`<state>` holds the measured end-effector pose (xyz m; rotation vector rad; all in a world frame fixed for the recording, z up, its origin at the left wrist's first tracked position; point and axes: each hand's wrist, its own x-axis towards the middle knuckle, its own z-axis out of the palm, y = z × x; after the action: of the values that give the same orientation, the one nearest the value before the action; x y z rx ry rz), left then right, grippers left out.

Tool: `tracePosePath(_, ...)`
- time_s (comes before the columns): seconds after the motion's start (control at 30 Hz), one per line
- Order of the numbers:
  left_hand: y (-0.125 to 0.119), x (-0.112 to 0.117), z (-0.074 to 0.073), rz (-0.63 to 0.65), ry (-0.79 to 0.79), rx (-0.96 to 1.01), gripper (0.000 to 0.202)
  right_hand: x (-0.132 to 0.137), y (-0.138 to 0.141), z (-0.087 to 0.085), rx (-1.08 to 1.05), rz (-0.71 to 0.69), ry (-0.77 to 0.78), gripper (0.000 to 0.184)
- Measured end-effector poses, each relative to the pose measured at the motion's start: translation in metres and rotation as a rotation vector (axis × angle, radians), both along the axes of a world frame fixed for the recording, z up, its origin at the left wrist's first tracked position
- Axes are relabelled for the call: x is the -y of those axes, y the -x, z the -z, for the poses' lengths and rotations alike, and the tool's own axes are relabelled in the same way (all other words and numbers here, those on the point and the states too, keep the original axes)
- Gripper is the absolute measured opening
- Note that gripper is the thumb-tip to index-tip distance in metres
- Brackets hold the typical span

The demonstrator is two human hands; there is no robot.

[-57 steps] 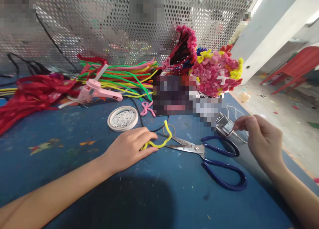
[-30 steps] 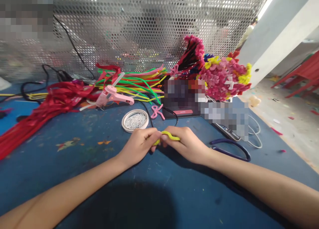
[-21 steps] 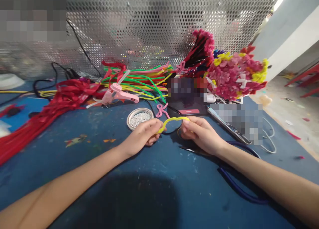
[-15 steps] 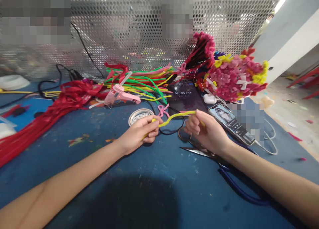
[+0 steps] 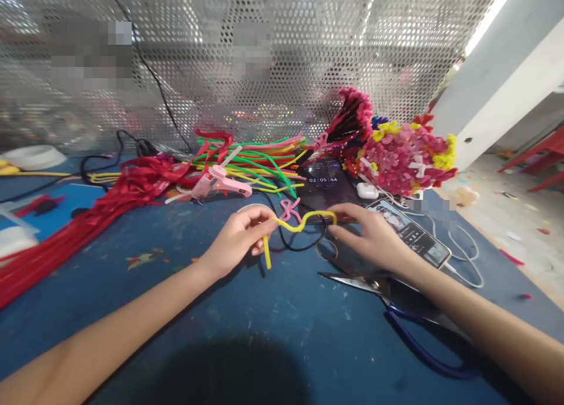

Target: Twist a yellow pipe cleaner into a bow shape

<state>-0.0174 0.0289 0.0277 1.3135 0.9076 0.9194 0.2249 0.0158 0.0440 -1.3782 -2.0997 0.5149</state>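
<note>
Perforated metal sheeting (image 5: 308, 46) rises beyond both hands, at the far side of a blue bench (image 5: 343, 358) with worn paint. The two hands are apart, with a wavy yellow fuzzy stem (image 5: 294, 227) stretching between them. The left hand (image 5: 235, 237) pinches it between thumb and fingers, and one end hangs down below that grip. At the right hand (image 5: 372, 231), thumb and fingers stand parted around the stem's other, bent end; I cannot tell whether they touch it.

Just beyond the gap between the hands lies a bent pink stem (image 5: 289, 210). A dish (image 5: 255, 206) is mostly hidden behind the left hand. On the near side of the right hand, partly under its forearm, lie blue-handled scissors (image 5: 388, 304), blades pointing leftward. A lit phone (image 5: 418, 234) lies just right of the right hand, and a dark tablet (image 5: 330, 193) showing 02:05:44 is beyond it. Farther out are fuzzy flowers (image 5: 396, 152). Beyond the left hand sit a pink glue gun (image 5: 218, 181) and a bundle of coloured stems (image 5: 259, 164); red ribbon (image 5: 110, 205) trails to its left.
</note>
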Motion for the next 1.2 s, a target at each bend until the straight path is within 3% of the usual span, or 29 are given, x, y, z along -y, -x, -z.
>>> tracePosePath(0.07, -0.001, 0.002, -0.001, 0.047, -0.019, -0.041, 0.017, 0.004, 0.004, -0.002, 0.095, -0.051, -0.119, 0.053)
tracePosePath(0.13, -0.001, 0.003, -0.002, 0.110, -0.029, -0.076, 0.018, 0.007, 0.009, -0.002, 0.149, -0.133, -0.174, 0.067)
tracePosePath(0.17, -0.002, 0.004, -0.002, 0.147, -0.032, -0.095, 0.018, 0.008, 0.011, -0.002, 0.162, -0.185, -0.176, 0.063)
tracePosePath(0.23, -0.003, 0.006, -0.004, 0.208, -0.022, -0.114, 0.016, 0.008, 0.015, -0.003, 0.159, -0.261, -0.138, 0.037)
tracePosePath(0.3, -0.005, 0.008, -0.007, 0.215, 0.040, -0.041, 0.011, 0.010, 0.017, -0.004, 0.110, -0.253, -0.057, 0.022)
tracePosePath(0.37, -0.006, 0.009, -0.010, 0.183, 0.156, 0.145, 0.008, 0.013, 0.017, -0.007, -0.028, -0.186, 0.054, 0.026)
tracePosePath(0.43, -0.004, 0.008, -0.014, 0.184, 0.272, 0.332, 0.007, 0.017, 0.017, -0.011, -0.245, -0.136, 0.235, 0.026)
tracePosePath(0.5, 0.003, 0.006, -0.019, 0.259, 0.320, 0.384, 0.006, 0.021, 0.017, -0.014, -0.522, -0.133, 0.489, 0.027)
tracePosePath(0.57, 0.011, 0.004, -0.024, 0.368, 0.213, 0.208, 0.012, 0.024, 0.016, -0.018, -0.826, -0.127, 0.744, 0.028)
tracePosePath(0.63, 0.015, 0.003, -0.029, 0.366, -0.058, -0.136, 0.016, 0.026, 0.017, -0.021, -1.079, -0.130, 0.918, 0.026)
tracePosePath(0.7, 0.013, 0.004, -0.032, 0.194, -0.335, -0.419, 0.014, 0.030, 0.020, -0.022, -1.212, -0.171, 1.058, 0.022)
tracePosePath(0.77, 0.005, 0.006, -0.032, -0.065, -0.453, -0.453, 0.015, 0.034, 0.025, -0.020, -1.300, -0.225, 1.222, 0.019)
tracePosePath(0.87, -0.011, 0.009, -0.027, -0.312, -0.327, -0.136, 0.018, 0.043, 0.037, -0.012, -1.391, -0.227, 1.526, 0.019)
tracePosePath(0.93, -0.019, 0.011, -0.024, -0.346, -0.217, 0.122, 0.019, 0.049, 0.046, -0.004, -1.370, -0.199, 1.658, 0.020)
tracePosePath(1.0, -0.025, 0.014, -0.023, -0.276, -0.113, 0.310, 0.021, 0.055, 0.053, 0.004, -1.277, -0.233, 1.688, 0.021)
tracePosePath(1.07, -0.028, 0.017, -0.024, -0.153, 0.051, 0.421, 0.026, 0.059, 0.056, 0.012, -1.186, -0.398, 1.641, 0.017)
tracePosePath(1.13, -0.030, 0.023, -0.024, -0.026, 0.240, 0.504, 0.030, 0.061, 0.057, 0.017, -1.199, -0.603, 1.522, 0.018)
tracePosePath(1.2, -0.032, 0.030, -0.022, 0.075, 0.356, 0.575, 0.033, 0.061, 0.056, 0.019, -1.326, -0.710, 1.374, 0.020)
